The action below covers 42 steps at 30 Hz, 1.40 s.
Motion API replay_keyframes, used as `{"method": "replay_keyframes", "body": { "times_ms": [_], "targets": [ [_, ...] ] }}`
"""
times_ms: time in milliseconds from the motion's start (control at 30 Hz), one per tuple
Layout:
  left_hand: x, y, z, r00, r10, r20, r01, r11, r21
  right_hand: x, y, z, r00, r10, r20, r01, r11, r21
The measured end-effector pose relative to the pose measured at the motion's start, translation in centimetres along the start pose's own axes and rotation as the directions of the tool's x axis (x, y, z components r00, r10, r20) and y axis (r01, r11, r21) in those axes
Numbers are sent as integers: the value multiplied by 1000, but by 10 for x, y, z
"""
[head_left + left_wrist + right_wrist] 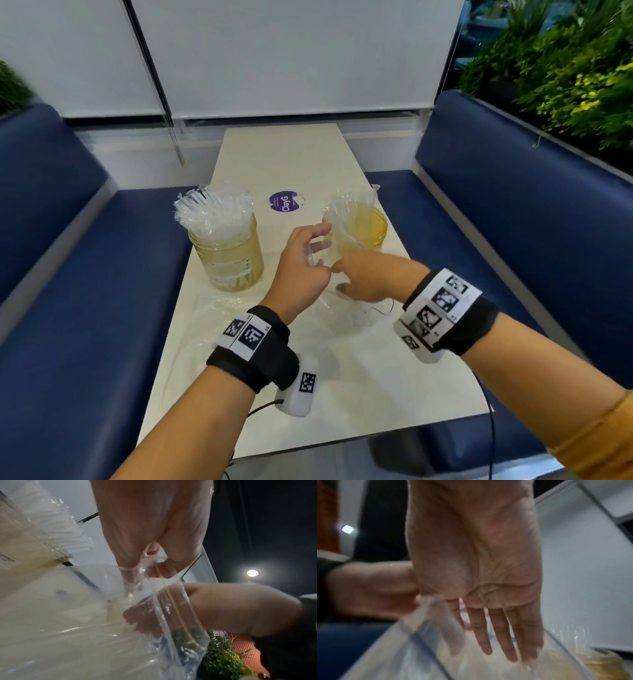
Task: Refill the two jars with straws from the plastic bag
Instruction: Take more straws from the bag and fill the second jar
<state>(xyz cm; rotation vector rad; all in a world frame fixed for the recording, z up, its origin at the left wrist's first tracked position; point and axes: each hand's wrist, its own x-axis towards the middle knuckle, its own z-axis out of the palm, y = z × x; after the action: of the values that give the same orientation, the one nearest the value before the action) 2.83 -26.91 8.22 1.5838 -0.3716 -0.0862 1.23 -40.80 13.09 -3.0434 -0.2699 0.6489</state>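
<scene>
Two yellowish glass jars stand on the pale table (pixel 342 394). The left jar (pixel 227 260) is packed with clear-wrapped straws (pixel 212 212). The right jar (pixel 368 228) holds only a few straws (pixel 356 202). A clear plastic bag (pixel 346 318) lies in front of the jars with its mouth lifted. My left hand (pixel 306 255) pinches the bag's rim (pixel 150 562) between thumb and fingers. My right hand (pixel 359 279) reaches into the bag (pixel 423 635), its fingers (pixel 510 642) straight and holding nothing. Any straws inside the bag are not visible.
A round purple sticker (pixel 286 202) lies between the jars at the back. Blue bench seats (pixel 85 274) flank the table on both sides. Green plants (pixel 565 85) stand behind the right bench. A thin dark cable (pixel 380 310) lies by my right wrist.
</scene>
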Motion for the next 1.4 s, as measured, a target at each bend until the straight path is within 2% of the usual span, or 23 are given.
{"method": "replay_keyframes", "body": {
  "times_ms": [100,167,433,533,633,800,967,1067,1133,1233,1333,1400],
  "targets": [
    [-2,0,4,1000,6,16,-7,1000,18,1,-1,23,997,60,-56,-66,993,-100],
    [-3,0,7,1000,10,22,-11,1000,30,3,2,27,996,83,-35,-86,991,-106],
    [-6,6,7,999,26,48,-29,997,69,1,11,22,996,93,7,-93,993,78],
    [-6,7,6,998,33,57,-38,995,89,-2,9,18,994,103,-46,-96,987,127],
    [-6,6,2,996,27,83,-34,996,79,-9,6,2,985,117,-129,-91,977,192],
    [-7,5,0,986,27,162,-44,994,103,-31,-4,-39,975,141,-173,-89,956,279],
    [-6,0,6,993,67,102,-80,987,137,-47,-16,-68,962,135,-238,-64,957,283],
    [-2,-4,13,995,96,34,-100,981,168,-54,-22,-80,959,97,-266,-23,963,267],
    [1,-6,21,990,126,-62,-109,969,221,-55,-23,-84,949,78,-307,18,954,301],
    [8,-7,26,973,136,-186,-87,965,249,-53,-20,-80,893,60,-446,135,910,392],
    [9,-4,19,977,162,-138,-137,975,175,-45,-11,-68,826,87,-556,275,800,534],
    [10,0,16,981,165,-98,-152,980,125,-34,-7,-56,822,101,-560,303,756,580]
  ]
}}
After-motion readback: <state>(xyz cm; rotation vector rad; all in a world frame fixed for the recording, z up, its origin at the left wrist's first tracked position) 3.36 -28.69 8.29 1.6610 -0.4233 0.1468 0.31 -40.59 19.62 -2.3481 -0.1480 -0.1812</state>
